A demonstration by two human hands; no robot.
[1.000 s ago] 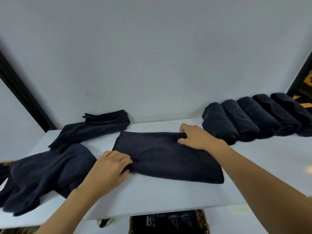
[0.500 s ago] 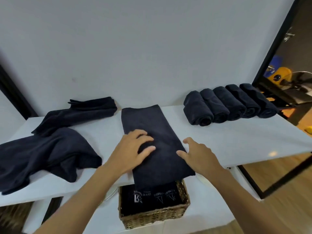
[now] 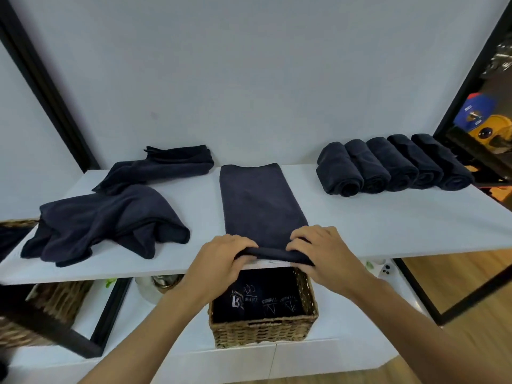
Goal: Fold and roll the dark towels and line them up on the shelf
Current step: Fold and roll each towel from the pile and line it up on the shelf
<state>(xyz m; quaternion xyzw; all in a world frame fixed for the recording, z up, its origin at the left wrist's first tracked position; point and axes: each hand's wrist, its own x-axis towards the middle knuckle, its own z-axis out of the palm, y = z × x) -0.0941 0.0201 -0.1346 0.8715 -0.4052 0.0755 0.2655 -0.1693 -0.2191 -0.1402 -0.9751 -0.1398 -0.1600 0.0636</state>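
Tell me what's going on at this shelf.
A person is rolling towels. Both the left hand and right hand grip the near end of a folded towel lying lengthwise on the white shelf, curling it into the start of a roll. Five rolled towels sit side by side at the right; loose towels wait at the left.

A dark folded towel [image 3: 260, 200] lies as a long flat strip on the white shelf [image 3: 388, 225], its near end curled into a small roll gripped by the left hand [image 3: 221, 259] and right hand [image 3: 324, 250]. Far right of the right hand, 5 rolled towels [image 3: 393, 167] touch in a row. Left of the left hand lies a crumpled heap [image 3: 105, 223], and a loosely folded towel [image 3: 158, 167] beyond it.
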